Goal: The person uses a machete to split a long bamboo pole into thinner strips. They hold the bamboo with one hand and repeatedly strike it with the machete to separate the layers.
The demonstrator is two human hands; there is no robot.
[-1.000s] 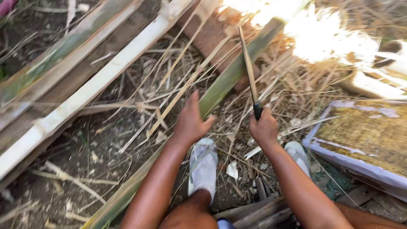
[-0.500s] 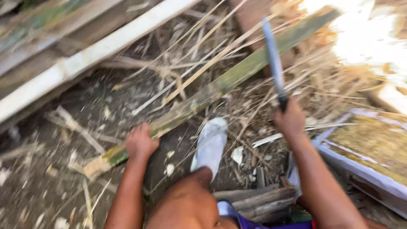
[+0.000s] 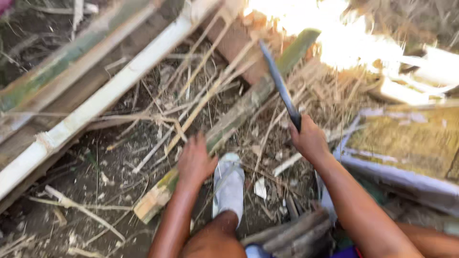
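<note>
A long green bamboo pole (image 3: pixel 239 112) lies slanted on the dirt, from lower left to upper right. My left hand (image 3: pixel 195 161) presses down on it near its cut lower end (image 3: pixel 152 203). My right hand (image 3: pixel 308 139) is shut on the dark handle of a long blade (image 3: pixel 277 81), which points up and left over the pole. My foot in a white shoe (image 3: pixel 230 186) rests on the ground beside the pole, between my two hands.
Pale and green bamboo poles (image 3: pixel 86 107) lie stacked at the left. Thin bamboo slivers (image 3: pixel 201 95) and dry scraps litter the dirt. A framed mat-like panel (image 3: pixel 406 143) lies at the right. Cut wood pieces (image 3: pixel 296 234) sit near my knee.
My left hand has slid back up the pole, toward my foot. The blade has tilted left and come lower over the pole. The view has shifted.
</note>
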